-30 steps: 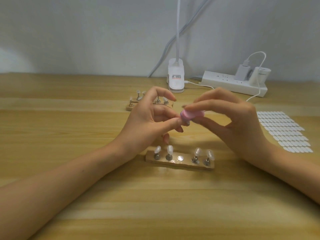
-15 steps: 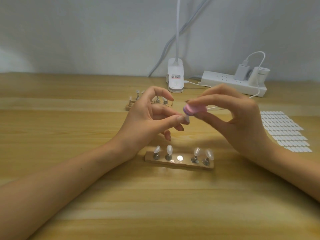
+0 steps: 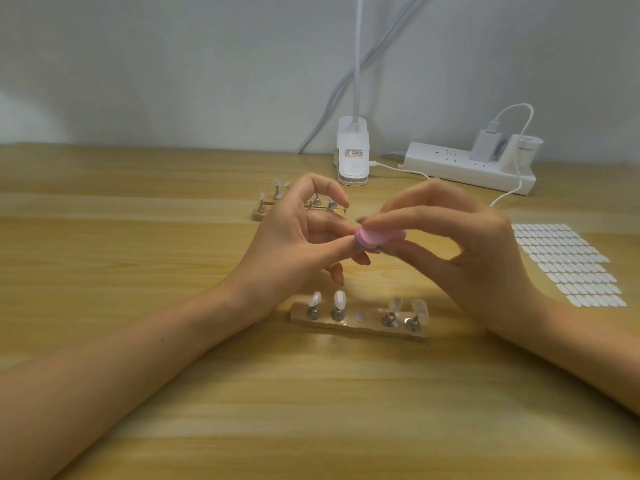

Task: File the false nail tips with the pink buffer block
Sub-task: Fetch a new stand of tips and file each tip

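Note:
My right hand [image 3: 467, 251] pinches the pink buffer block [image 3: 379, 237] between thumb and fingers above the table. The block's left end lies against the fingertips of my left hand [image 3: 298, 244]. Thumb and fingers of that hand pinch a small nail tip, which is almost wholly hidden behind the block. Below both hands lies a wooden holder [image 3: 360, 325]. Two nail tips [image 3: 338, 298] stand on metal pegs at its left and two at its right. The middle spot [image 3: 361, 317] shows only a bare disc. A second holder [image 3: 263, 213] with more tips sits partly behind my left hand.
A white clip lamp base [image 3: 352, 157] and a white power strip [image 3: 467, 168] with plugged chargers stand at the back by the wall. A white cable [image 3: 509, 194] trails from the strip. A sheet of several white adhesive tabs [image 3: 568, 265] lies at the right.
My right hand lifted the buffer block slightly up and right, then brought it back down and left against my left fingertips. The left hand has stayed nearly still.

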Action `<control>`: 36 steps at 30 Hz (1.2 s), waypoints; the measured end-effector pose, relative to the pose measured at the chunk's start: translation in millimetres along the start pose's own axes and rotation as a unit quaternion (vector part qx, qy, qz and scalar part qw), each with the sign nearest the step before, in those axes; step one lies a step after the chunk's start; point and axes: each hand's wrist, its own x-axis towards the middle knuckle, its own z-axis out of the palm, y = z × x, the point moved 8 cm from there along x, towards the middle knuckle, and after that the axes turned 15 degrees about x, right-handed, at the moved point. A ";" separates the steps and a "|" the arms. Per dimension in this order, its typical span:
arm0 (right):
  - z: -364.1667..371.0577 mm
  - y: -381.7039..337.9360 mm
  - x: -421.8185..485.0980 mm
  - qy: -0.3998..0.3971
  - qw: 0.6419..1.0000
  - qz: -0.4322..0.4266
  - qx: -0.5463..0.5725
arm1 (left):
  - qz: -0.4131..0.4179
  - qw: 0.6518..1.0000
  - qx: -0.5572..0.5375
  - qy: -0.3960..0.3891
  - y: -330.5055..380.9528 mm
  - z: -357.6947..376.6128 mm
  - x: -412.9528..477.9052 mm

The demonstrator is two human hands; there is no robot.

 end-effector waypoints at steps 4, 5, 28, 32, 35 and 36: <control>-1.7 1.3 -0.1 0.008 1.000 0.004 -0.015 | -0.003 1.000 0.005 0.003 0.4 -0.4 -0.2; -0.1 0.0 0.1 0.003 1.000 -0.003 -0.012 | -0.003 1.000 0.003 0.002 0.4 -0.2 -0.2; 0.7 -2.0 0.0 -0.001 1.000 -0.004 -0.004 | -0.009 1.000 -0.015 -0.011 -0.2 2.6 0.3; 0.4 -2.6 0.6 0.000 1.000 -0.011 0.005 | -0.006 1.000 -0.017 -0.012 0.7 2.4 -0.3; -0.2 -0.8 -0.6 0.003 1.000 -0.005 0.004 | -0.003 1.000 -0.015 -0.013 1.3 2.7 -0.3; -1.7 1.2 -0.4 0.011 1.000 0.003 0.000 | -0.003 1.000 -0.015 -0.011 1.4 2.1 -0.2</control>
